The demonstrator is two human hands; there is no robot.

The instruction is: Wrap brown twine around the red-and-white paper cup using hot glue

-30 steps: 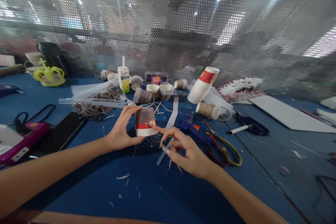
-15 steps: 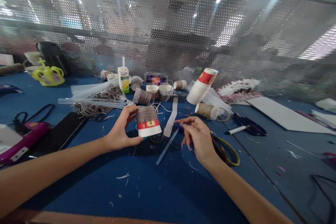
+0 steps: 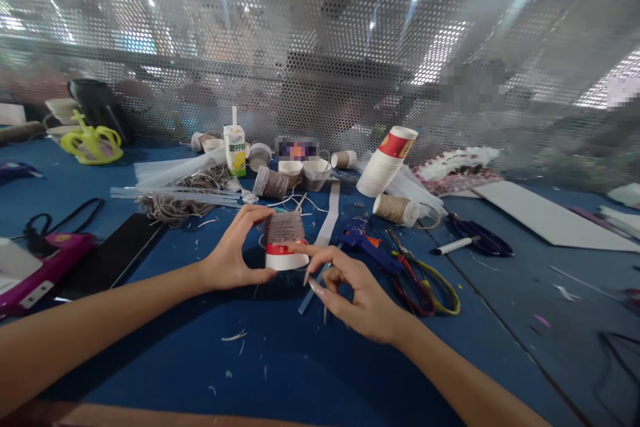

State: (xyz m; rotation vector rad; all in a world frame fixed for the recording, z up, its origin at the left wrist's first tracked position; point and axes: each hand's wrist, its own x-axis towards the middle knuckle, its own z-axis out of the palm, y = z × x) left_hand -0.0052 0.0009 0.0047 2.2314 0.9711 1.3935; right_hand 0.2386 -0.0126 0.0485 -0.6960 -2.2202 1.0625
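A paper cup (image 3: 285, 232), partly wrapped in grey-brown yarn, is upside down between the thumb and fingers of my left hand (image 3: 236, 248). Its red band and white rim still show below the yarn. My right hand (image 3: 353, 283) is at the cup's right side, index finger stretched along the red band, the other fingers curled and apart. No object shows in that hand. A blue glue gun (image 3: 367, 240) lies beyond it, and a clear glue stick (image 3: 309, 299) lies under its fingers. Past the cup runs a white paper strip (image 3: 330, 217).
Scissors (image 3: 425, 283) and a white marker (image 3: 455, 245) lie to the right. Stacked paper cups (image 3: 383, 163) and a twine roll (image 3: 396, 209) stand behind. Loose grey yarn (image 3: 175, 208), a drink carton (image 3: 235, 150) and a black phone (image 3: 113, 253) are on the left. A perforated metal screen (image 3: 320, 67) closes the back.
My right hand has moved left and nearer, from by the glue gun to the cup's side, so the glue gun now shows. The cup in my left hand has shifted slightly down.
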